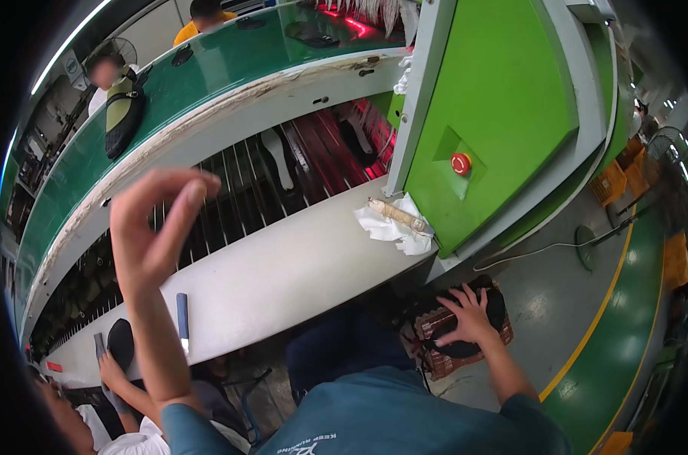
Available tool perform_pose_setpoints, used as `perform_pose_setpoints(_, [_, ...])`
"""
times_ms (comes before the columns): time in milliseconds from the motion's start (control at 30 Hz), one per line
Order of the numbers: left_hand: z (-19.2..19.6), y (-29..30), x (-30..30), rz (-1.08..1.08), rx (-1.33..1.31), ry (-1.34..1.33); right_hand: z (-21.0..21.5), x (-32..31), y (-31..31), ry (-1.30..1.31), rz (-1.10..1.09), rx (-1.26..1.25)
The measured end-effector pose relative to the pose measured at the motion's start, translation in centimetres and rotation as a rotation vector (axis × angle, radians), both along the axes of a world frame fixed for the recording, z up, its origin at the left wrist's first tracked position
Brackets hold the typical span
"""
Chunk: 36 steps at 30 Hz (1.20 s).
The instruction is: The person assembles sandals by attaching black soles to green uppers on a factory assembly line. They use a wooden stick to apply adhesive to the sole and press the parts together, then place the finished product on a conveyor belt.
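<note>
My left hand [158, 227] is raised in front of the rack of metal bars [230, 189], its fingers curled and the thumb against the index finger. No object shows in it. At the lower right, my right hand [469, 318] spreads its fingers over black pieces [495, 303] in a reddish-brown woven basket [438, 364]; it seems to touch them, but their kind is unclear. A pale shoe sole [277, 158] lies on the rack, with a dark-edged sole [357, 138] farther right under red light. An olive and black shoe [124, 114] rides on the green belt [200, 76] above.
A white ledge [283, 243] carries a blue-handled tool [182, 315] and a wrapped stick [395, 215] on white cloth. The green machine housing [503, 98] bears a red button [461, 164]. At left, a co-worker's hand [112, 373] is by a black sole [121, 343].
</note>
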<state>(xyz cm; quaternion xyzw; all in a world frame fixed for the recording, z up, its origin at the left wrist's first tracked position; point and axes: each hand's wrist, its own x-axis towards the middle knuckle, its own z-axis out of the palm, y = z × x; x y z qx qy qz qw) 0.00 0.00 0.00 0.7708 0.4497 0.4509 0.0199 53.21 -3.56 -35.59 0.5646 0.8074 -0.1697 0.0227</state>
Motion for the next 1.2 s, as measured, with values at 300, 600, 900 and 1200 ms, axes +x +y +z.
perform_pose_setpoints(300, [2.8,23.5,2.9,0.07,-0.002,0.439,-2.5,4.6,-5.2,-0.122,0.104,-0.073])
perform_pose_setpoints(600, [0.2,32.5,9.2,0.512,-0.192,0.611,-1.9,4.4,-4.8,-0.16,0.123,-0.063])
perform_pose_setpoints(900, [0.5,25.1,4.9,0.36,0.166,-0.136,9.6,-9.6,3.3,0.789,0.085,-0.291])
perform_pose_setpoints(1200, [-21.2,-4.1,13.8,-0.002,-0.175,-0.619,17.9,-24.3,11.3,1.955,0.033,-0.524])
